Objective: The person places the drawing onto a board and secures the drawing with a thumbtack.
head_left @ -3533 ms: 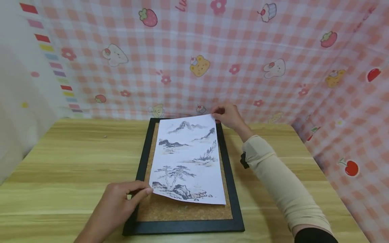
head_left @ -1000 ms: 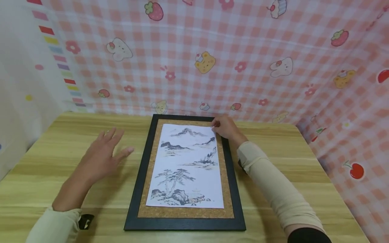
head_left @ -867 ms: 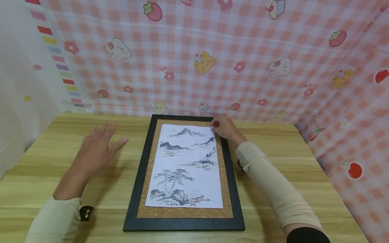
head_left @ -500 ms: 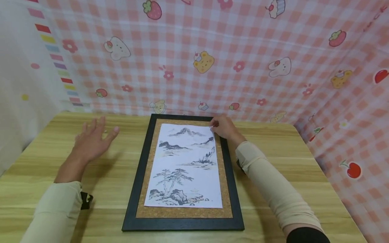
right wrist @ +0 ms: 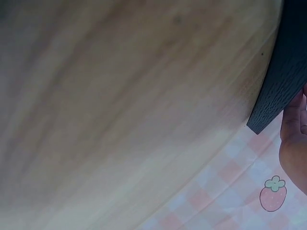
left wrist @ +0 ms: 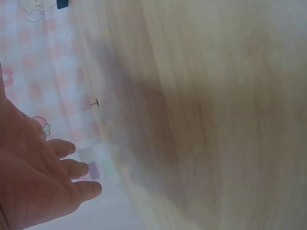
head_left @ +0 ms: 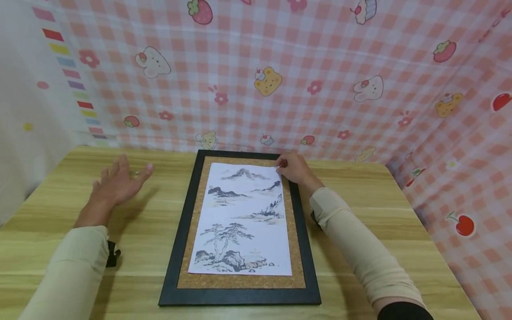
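Holding the print point(head_left: 240, 209) flat on the framed corkboard point(head_left: 240, 297) should need a steady right hand point(head_left: 295, 168), which pinches its far right corner, while the left hand point(head_left: 116, 184), fingers spread, hangs over the worktop point(head_left: 144, 249).

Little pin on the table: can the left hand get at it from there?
Probably yes: the left hand is open and looks close to the pin, with nothing visible between them.
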`<action>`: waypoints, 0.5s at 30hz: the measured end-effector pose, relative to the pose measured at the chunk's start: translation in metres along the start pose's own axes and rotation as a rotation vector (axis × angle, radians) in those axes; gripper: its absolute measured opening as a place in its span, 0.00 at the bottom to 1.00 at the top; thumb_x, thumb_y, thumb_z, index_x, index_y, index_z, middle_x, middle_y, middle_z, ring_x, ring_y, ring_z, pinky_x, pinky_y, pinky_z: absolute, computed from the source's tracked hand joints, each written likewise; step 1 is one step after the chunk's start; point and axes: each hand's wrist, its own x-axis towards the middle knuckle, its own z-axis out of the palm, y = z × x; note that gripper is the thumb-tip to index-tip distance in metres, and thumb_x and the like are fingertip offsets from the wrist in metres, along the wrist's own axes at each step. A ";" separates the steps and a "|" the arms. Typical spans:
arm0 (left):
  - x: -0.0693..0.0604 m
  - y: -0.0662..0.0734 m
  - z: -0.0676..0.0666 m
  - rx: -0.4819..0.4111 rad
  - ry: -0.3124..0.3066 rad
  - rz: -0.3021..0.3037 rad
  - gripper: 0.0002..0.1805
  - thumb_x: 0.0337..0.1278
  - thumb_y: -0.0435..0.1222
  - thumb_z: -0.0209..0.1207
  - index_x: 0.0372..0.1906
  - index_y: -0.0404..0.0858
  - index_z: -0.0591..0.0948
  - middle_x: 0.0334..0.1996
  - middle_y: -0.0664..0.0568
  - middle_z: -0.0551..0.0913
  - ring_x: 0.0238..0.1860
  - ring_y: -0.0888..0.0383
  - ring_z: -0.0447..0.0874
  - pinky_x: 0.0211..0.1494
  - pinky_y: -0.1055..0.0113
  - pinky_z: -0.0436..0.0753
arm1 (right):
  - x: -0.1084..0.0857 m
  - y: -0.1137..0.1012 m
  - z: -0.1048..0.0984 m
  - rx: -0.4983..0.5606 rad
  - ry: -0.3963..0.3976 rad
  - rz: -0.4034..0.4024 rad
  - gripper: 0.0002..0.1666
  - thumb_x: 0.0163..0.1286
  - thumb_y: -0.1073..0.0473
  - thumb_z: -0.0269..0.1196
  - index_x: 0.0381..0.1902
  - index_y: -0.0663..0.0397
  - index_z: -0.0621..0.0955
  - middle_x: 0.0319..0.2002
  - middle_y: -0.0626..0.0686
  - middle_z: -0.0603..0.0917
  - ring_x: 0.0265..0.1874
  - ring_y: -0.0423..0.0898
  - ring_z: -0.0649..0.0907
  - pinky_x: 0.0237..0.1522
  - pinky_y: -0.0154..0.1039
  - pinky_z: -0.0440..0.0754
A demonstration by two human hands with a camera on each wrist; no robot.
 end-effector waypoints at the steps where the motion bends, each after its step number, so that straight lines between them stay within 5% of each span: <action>1: 0.001 -0.001 0.001 -0.007 -0.005 -0.002 0.58 0.68 0.72 0.26 0.75 0.28 0.23 0.74 0.22 0.26 0.70 0.17 0.21 0.65 0.21 0.33 | 0.000 0.000 0.000 -0.001 0.001 0.002 0.05 0.69 0.69 0.67 0.42 0.64 0.86 0.43 0.59 0.85 0.44 0.54 0.83 0.48 0.47 0.83; 15: 0.011 -0.010 0.011 -0.216 -0.084 0.042 0.54 0.73 0.67 0.23 0.73 0.23 0.23 0.73 0.22 0.24 0.67 0.18 0.15 0.67 0.25 0.29 | 0.000 0.001 0.000 -0.032 -0.007 0.031 0.05 0.69 0.68 0.67 0.42 0.62 0.86 0.42 0.58 0.84 0.42 0.52 0.82 0.48 0.46 0.82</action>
